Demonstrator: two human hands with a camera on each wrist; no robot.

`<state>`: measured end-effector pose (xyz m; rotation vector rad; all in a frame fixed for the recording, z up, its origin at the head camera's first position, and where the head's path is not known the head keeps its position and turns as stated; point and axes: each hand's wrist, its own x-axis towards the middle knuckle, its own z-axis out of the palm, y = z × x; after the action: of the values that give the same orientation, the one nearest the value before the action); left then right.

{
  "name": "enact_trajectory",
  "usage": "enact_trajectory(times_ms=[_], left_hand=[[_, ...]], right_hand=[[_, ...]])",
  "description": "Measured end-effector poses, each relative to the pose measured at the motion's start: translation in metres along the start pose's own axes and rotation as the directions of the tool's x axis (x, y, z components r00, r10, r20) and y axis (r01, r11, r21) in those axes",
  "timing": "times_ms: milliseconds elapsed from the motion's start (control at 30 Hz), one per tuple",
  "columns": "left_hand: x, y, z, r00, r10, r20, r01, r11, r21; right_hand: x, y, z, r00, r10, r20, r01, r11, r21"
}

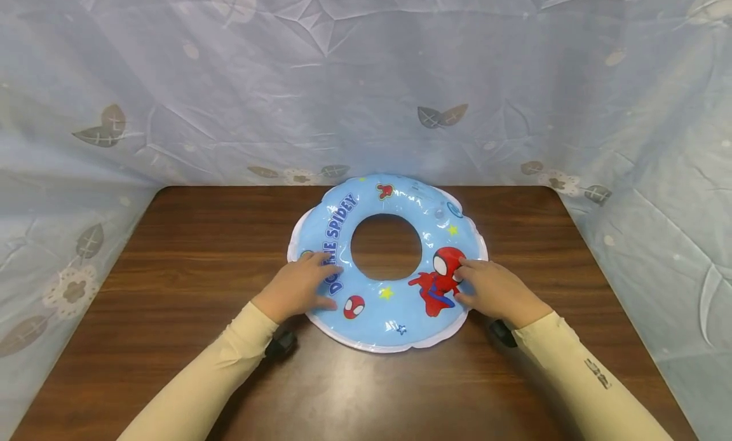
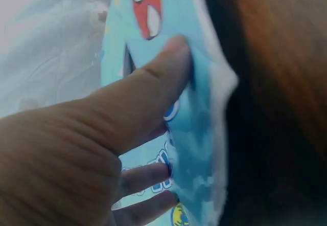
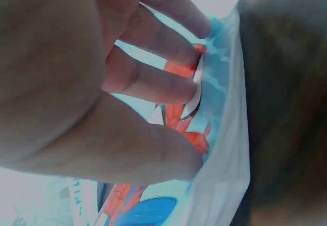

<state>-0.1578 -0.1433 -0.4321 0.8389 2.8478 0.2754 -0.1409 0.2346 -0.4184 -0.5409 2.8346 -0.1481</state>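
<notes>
Swim ring (image 1: 374,323) lay far-centre on the table (image 1: 189,269), left hand (image 1: 300,285) and right hand (image 1: 499,293) resting on its near-left and near-right sides, unclenched, apparently not gripping, so light, matched pressure seemed best.

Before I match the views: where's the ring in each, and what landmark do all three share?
Head: ring at centre, between left hand and right hand, which overlap its sides.
Left wrist: ring runs top to bottom through the middle, partly behind the left hand.
Right wrist: ring through the middle, partly behind the right hand.
Shared landmark: its white edge, right of the blue in both wrist views.
</notes>
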Motion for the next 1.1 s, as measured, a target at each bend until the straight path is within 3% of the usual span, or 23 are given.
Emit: enact_trajectory(times_ms=[200, 400, 533, 633, 767, 900, 1000, 1100], left_hand=[[-0.002, 0.014, 0.005, 0.999, -0.04, -0.007, 0.04, 0.999, 0.0], [-0.004, 0.021, 0.007, 0.998, -0.056, -0.018, 0.056, 0.998, 0.015], [-0.004, 0.02, 0.007, 0.998, -0.068, -0.015, 0.068, 0.998, 0.01], [-0.007, 0.021, 0.008, 0.997, -0.077, -0.016, 0.077, 0.997, 0.017], [-0.017, 0.03, 0.005, 0.997, -0.071, -0.011, 0.071, 0.997, 0.036], [-0.028, 0.043, -0.001, 0.999, -0.052, 0.008, 0.052, 0.998, 0.042], [-0.033, 0.051, -0.005, 1.0, 0.006, 0.017, -0.007, 0.999, 0.054], [-0.036, 0.056, -0.005, 0.995, 0.098, 0.018, -0.099, 0.99, 0.101]], right_hand=[[0.007, 0.001, -0.005, 0.998, -0.039, -0.048, 0.037, 0.998, -0.044], [-0.004, -0.045, -0.005, 0.974, -0.145, -0.176, 0.142, 0.989, -0.03], [-0.009, -0.082, 0.005, 0.969, -0.207, -0.137, 0.21, 0.978, 0.008], [-0.009, -0.095, 0.014, 0.975, -0.199, -0.094, 0.201, 0.98, 0.012], [-0.011, -0.092, 0.019, 0.98, -0.192, -0.057, 0.192, 0.981, 0.002], [-0.011, -0.075, 0.018, 0.969, -0.247, 0.0, 0.247, 0.968, -0.032], [-0.007, -0.059, 0.015, 0.962, -0.273, 0.009, 0.273, 0.961, -0.052], [-0.001, -0.043, 0.012, 0.974, -0.228, 0.009, 0.228, 0.972, -0.052]])
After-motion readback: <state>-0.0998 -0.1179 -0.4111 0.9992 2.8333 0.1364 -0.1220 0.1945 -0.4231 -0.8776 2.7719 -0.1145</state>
